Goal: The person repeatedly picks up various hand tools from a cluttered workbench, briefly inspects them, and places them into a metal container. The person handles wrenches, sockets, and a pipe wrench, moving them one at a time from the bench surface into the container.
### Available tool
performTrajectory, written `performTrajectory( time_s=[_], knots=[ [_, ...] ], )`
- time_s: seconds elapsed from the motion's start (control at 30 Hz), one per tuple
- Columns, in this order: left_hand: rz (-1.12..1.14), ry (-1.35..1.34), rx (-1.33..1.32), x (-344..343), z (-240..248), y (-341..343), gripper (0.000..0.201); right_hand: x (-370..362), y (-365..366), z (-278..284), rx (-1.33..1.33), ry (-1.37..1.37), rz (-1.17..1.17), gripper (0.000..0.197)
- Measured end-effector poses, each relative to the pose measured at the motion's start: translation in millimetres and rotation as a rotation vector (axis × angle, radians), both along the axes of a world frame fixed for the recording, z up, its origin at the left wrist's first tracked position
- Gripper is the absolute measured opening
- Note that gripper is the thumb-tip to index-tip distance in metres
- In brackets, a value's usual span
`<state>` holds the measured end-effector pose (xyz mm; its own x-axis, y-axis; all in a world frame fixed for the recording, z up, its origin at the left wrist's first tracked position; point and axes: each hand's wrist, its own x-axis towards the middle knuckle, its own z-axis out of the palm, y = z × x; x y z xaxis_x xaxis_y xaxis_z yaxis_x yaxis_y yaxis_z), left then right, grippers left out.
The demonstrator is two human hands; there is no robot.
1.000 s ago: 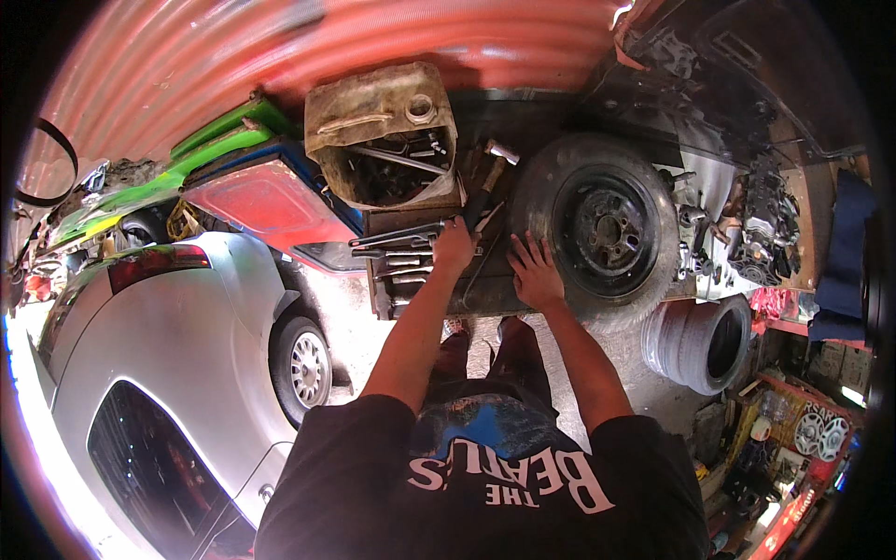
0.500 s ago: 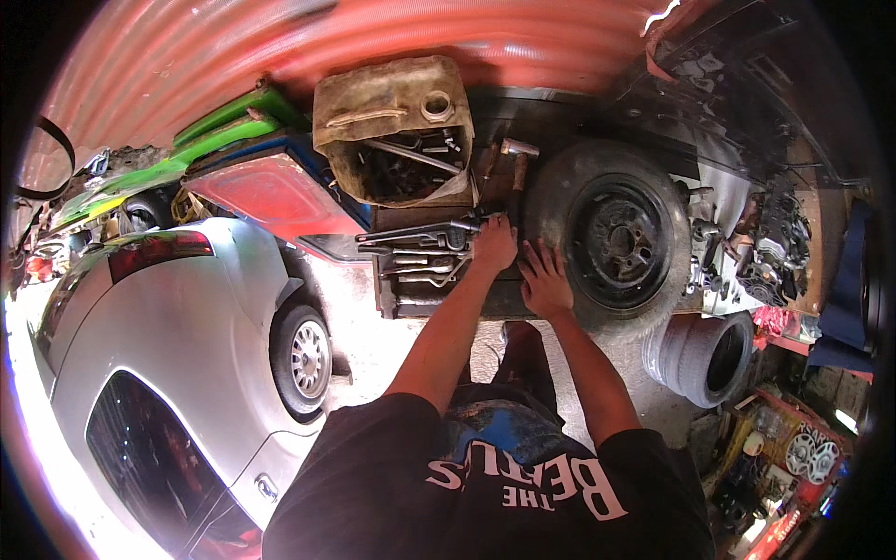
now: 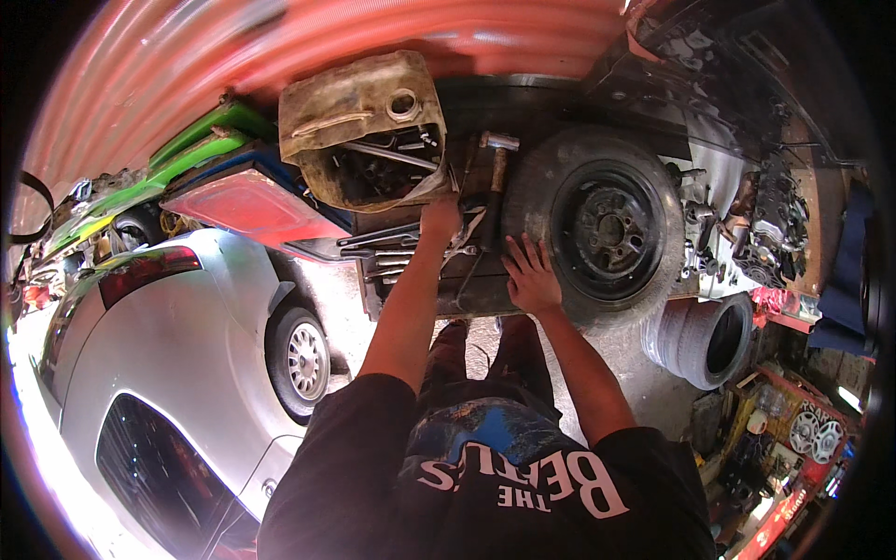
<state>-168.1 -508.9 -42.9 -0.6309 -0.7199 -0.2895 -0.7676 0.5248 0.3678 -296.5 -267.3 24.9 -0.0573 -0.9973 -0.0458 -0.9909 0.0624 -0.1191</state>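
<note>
My left hand [image 3: 441, 218] is over the tools on the bench, beside the front right corner of a cut-open yellowed plastic jug [image 3: 369, 126]; its fingers point down and are hidden. Several wrenches and a long dark-handled tool [image 3: 373, 237] lie just left of it. My right hand [image 3: 534, 278] is open, fingers spread, against the near left side of a tire on a black steel wheel [image 3: 611, 229]. A hammer [image 3: 499, 163] with a worn wooden handle lies between the jug and the tire. Metal tools, including a long chrome bar, fill the jug.
A silver car [image 3: 177, 345] stands at the left, below a red panel [image 3: 252, 205] and green body parts [image 3: 201, 131]. Loose tires [image 3: 700, 341] sit at the right under the bench. Greasy engine parts [image 3: 775, 229] lie farther right. A red corrugated wall [image 3: 373, 42] closes the back.
My left hand has moved left and away from me, toward the jug. My right hand stays spread against the tire. The whole view has shifted slightly.
</note>
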Motion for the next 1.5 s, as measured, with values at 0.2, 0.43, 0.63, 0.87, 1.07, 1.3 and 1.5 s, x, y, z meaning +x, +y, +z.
performTrajectory(
  time_s=[0.2, 0.43, 0.63, 0.87, 1.07, 1.3, 1.5],
  knots=[
    [-0.075, -0.168, -0.163, -26, -11, 7, 0.039, 3, 1, 3, 0.062, 0.003, -0.009, 0.046],
    [0.211, 0.299, 0.115, 19, 14, 25, 0.048, 4, 1, -1, 0.032, 0.004, 0.000, 0.046],
    [0.378, 0.427, 0.344, 79, 81, 75, 0.047, 1, 5, 8, 0.066, -0.064, -0.008, 0.056],
    [0.475, 0.812, 0.528, 115, 85, 99, 0.041, 16, -11, 36, -0.111, -0.403, 0.005, 0.068],
    [0.440, 0.901, 0.796, 116, 117, 97, 0.033, 75, -21, 14, -0.192, -0.939, -0.240, 0.061],
    [0.661, 1.051, 0.934, 124, 101, 102, 0.025, 101, -16, 14, 0.056, -1.074, -0.392, 0.069],
    [0.638, 0.915, 1.014, 95, 77, 74, 0.031, 99, 0, 7, 0.094, -1.208, -0.573, 0.075]
  ],
)
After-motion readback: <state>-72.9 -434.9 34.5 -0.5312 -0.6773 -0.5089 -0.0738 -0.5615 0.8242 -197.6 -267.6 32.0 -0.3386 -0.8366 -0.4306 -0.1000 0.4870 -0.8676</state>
